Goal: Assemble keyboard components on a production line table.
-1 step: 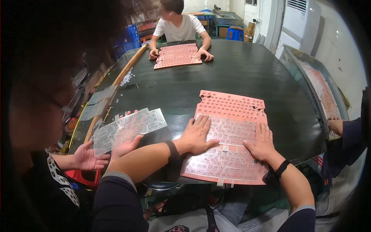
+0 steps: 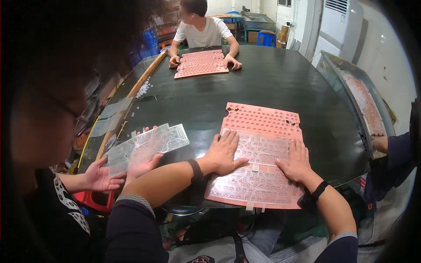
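A pink board (image 2: 263, 115) with rows of round holes lies at the table's near edge. Clear membrane circuit sheets (image 2: 250, 183), printed with traces and small round pads, cover its middle and near part. My left hand (image 2: 224, 154) rests flat on the left edge of the farther sheet, fingers stretched out. On the right edge, my right hand (image 2: 297, 163) lies flat too, fingers pointing away from me. Neither hand grips anything. Narrow tails (image 2: 250, 206) of the near sheet stick out past the board's near edge.
At my left a person holds another clear circuit sheet (image 2: 149, 147) in both hands. Across the dark table (image 2: 289, 74) a second person sits with a pink perforated board (image 2: 201, 64). A wooden strip (image 2: 147, 76) and small clear bits (image 2: 143, 89) lie left; a trough (image 2: 362, 98) stands right.
The person at my left has shifted their head slightly to the right. My hands, the board and the sheets under them have stayed in place.
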Motion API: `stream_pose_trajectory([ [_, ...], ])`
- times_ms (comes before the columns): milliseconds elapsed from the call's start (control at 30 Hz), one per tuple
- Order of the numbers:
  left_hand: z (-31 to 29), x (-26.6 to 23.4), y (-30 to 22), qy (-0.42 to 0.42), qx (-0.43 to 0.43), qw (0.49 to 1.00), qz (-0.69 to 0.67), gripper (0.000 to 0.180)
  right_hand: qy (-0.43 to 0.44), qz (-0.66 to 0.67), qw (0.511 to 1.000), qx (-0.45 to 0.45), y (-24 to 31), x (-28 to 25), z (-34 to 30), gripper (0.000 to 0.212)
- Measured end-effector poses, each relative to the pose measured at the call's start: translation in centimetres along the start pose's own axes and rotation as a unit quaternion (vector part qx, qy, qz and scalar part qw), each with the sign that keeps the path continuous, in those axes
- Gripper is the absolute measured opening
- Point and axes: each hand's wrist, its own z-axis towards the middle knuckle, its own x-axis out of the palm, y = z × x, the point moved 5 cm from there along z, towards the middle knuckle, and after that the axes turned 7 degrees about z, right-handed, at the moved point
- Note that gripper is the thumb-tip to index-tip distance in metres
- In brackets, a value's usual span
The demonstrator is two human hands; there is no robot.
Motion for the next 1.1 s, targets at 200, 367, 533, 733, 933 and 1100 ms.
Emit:
stream_pose_trajectory([
  [200, 0.3, 0.2, -0.4, 0.018, -0.005, 1.000, -0.004, 0.095, -0.009, 0.016, 1.000, 0.005, -0.3, -0.2, 0.0, 0.094],
  [367, -0.5, -0.2, 0.0, -0.047, -0.010, 0.998, 0.028, 0.093, -0.025, 0.052, 0.998, -0.019, -0.1, -0.3, 0.4, 0.082],
  [533, 0.6, 0.2, 0.1, -0.012, -0.001, 1.000, 0.001, 0.095, -0.090, 0.144, 0.981, -0.091, -5.6, 0.6, 1.7, 0.068],
  [733, 0.9, 0.8, 0.9, -0.020, -0.004, 0.998, -0.063, 0.093, -0.004, 0.669, 0.738, -0.088, -3.9, -0.5, 0.8, 0.061],
  [933, 0.5, -1.0, 0.3, 0.008, 0.003, 0.993, -0.118, 0.081, -0.040, 0.663, 0.746, -0.047, -8.3, -0.2, 1.0, 0.065],
  [1100, -2.4, -4.3, -4.2, 0.027, 0.089, 0.989, -0.112, 0.067, -0.050, 0.677, 0.732, -0.059, -8.3, -0.2, 0.4, 0.067],
])
